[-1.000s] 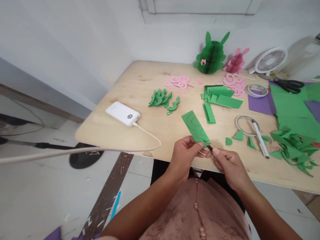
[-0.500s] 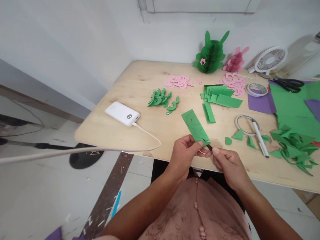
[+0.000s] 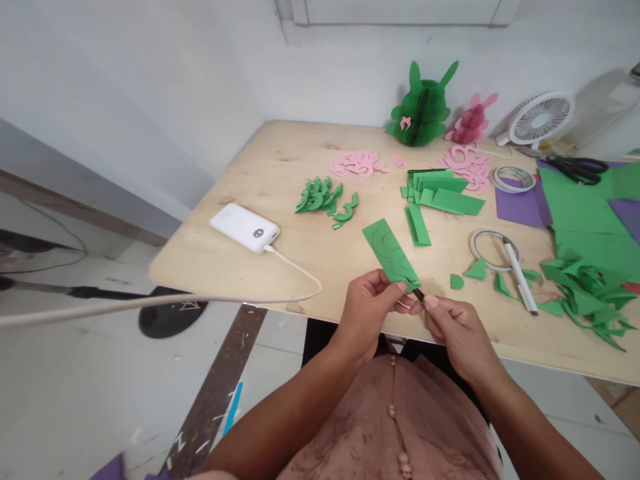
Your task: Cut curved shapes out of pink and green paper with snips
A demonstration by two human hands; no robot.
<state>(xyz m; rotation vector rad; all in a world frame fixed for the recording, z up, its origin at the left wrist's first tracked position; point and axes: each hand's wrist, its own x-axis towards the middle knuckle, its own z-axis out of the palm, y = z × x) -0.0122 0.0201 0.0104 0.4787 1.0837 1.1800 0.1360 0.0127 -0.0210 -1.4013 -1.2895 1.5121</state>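
Note:
My left hand (image 3: 367,307) pinches the lower end of a green paper strip (image 3: 390,250) with curved outlines on it, near the table's front edge. Between the fingers of my right hand (image 3: 457,327) is a small dark object (image 3: 419,294) whose tip meets the strip's lower end; most of it is hidden, so its kind is unclear. Beyond the strip lie a folded green piece (image 3: 417,225), a stack of green strips (image 3: 445,191) and a pile of cut green curved pieces (image 3: 319,195).
A white power bank (image 3: 245,227) with a cable lies left. To the right are a pen (image 3: 520,275), a tape roll (image 3: 513,179), green scraps (image 3: 590,293) and black scissors (image 3: 580,169). Paper figures (image 3: 423,113) and a fan (image 3: 541,120) stand at the back.

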